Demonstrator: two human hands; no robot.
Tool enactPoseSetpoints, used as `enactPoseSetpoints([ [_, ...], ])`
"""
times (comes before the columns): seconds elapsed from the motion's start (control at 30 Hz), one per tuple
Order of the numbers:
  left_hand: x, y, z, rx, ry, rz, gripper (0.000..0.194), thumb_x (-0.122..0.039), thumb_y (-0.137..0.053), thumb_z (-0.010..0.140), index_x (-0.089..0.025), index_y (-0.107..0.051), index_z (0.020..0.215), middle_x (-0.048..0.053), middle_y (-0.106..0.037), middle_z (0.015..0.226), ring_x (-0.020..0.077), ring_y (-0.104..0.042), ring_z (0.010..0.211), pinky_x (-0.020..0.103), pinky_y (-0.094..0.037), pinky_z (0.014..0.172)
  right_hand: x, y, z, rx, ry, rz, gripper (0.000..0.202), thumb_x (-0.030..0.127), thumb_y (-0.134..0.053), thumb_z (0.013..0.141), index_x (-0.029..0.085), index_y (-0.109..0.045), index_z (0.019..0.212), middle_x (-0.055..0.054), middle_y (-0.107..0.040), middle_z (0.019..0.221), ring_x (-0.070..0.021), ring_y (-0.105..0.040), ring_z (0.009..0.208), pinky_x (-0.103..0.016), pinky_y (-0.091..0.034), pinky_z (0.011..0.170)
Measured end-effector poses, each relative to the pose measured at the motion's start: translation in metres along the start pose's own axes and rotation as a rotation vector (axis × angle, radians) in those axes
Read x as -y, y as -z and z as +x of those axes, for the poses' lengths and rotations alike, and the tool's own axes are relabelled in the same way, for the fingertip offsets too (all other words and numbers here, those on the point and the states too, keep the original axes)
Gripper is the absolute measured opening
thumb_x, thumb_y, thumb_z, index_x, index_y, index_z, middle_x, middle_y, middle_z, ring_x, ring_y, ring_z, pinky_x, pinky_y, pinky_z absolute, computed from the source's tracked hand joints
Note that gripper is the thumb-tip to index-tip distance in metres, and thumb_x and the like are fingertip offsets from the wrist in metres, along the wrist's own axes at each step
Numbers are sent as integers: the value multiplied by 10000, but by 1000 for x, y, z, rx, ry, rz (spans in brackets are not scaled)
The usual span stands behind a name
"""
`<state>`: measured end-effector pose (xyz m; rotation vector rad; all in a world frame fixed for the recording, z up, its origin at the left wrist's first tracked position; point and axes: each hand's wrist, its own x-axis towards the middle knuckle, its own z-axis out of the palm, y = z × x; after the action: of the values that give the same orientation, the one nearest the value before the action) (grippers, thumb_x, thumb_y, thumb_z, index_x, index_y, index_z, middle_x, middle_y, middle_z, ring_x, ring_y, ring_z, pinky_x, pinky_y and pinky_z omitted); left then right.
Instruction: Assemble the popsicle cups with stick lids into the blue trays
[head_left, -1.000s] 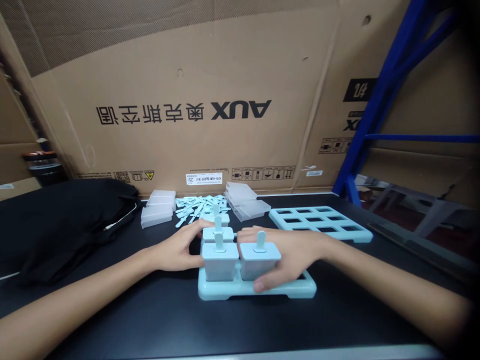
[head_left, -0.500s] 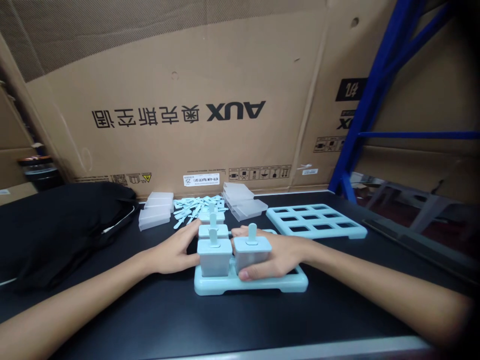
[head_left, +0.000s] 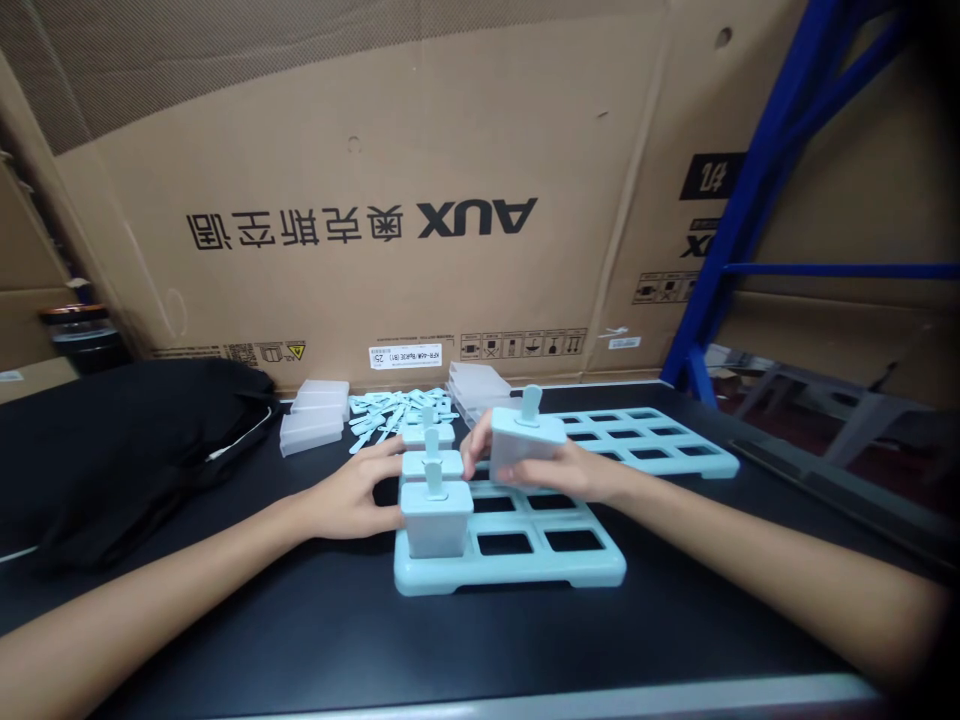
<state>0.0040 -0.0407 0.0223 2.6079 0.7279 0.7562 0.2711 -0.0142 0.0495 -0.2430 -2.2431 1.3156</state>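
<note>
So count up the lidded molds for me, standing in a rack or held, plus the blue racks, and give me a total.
Standing molds in the near rack: 3
Held mold in the right hand: 1
Blue racks, the near rack and the far rack: 2
Total: 6

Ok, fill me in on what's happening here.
The person's right hand holds a lidded mold above the near frame. The left hand is spread beside a row of three more molds set in that frame's left side. A second frame and a pile of light blue sticks lie farther back.
</note>
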Motion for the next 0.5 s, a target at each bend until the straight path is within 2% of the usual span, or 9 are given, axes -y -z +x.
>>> enactPoseSetpoints([
  [0.07, 0, 0, 0, -6, -34, -5, 334, -331, -639, 837, -222, -627, 1152, 96, -511, 1341, 262, -518, 1199, 363, -417, 1031, 4, 3, 4, -132, 10, -7, 199, 307, -540, 879, 187, -477, 1025, -34, -600, 837, -160, -592, 821, -351, -472, 778],
  [0.13, 1, -1, 0, -24, -59, -12, 356, -326, -665, 814, -228, -633, 1155, 92, -511, 1348, 265, -513, 1216, 363, -411, 1043, 11, 8, 13, -310, -7, -128, 209, 373, -519, 896, 191, -472, 988, 10, -536, 699, -123, -541, 637, -298, -458, 642],
  [0.2, 3, -2, -1, -35, -69, -8, 373, -319, -676, 801, -234, -634, 1161, 86, -536, 1321, 259, -525, 1206, 355, -414, 1043, 18, 17, 30, -437, -26, -394, 270, 458, -506, 888, 192, -486, 922, 12, -510, 676, -113, -492, 586, -279, -422, 585],
  [0.23, 4, -2, -1, -38, -70, -3, 381, -318, -678, 797, -234, -633, 1166, 85, -548, 1305, 255, -532, 1199, 349, -417, 1042, 21, 22, 40, -458, -52, -560, 319, 507, -507, 871, 192, -496, 912, 1, -526, 694, -122, -497, 601, -280, -412, 585],
  [0.3, 5, -2, -1, -39, -69, 8, 384, -313, -677, 795, -233, -632, 1168, 85, -554, 1298, 253, -538, 1195, 341, -420, 1040, 25, 34, 64, -405, -161, -907, 466, 622, -520, 804, 193, -521, 985, -23, -571, 728, -159, -529, 644, -294, -400, 602],
  [0.4, 6, -3, -1, -41, -72, 17, 384, -304, -674, 797, -238, -627, 1172, 82, -529, 1337, 260, -526, 1213, 345, -420, 1042, 27, 51, 100, -225, -354, -1299, 760, 773, -492, 698, 195, -496, 1191, -69, -629, 775, -234, -577, 702, -331, -401, 625],
  [0.5, 6, -3, -1, -36, -81, 18, 378, -293, -671, 800, -243, -625, 1172, 78, -519, 1351, 261, -523, 1219, 340, -425, 1040, 26, 63, 125, -84, -455, -1499, 794, 787, -412, 720, 191, -504, 1237, -120, -662, 867, -281, -604, 770, -364, -414, 653],
])
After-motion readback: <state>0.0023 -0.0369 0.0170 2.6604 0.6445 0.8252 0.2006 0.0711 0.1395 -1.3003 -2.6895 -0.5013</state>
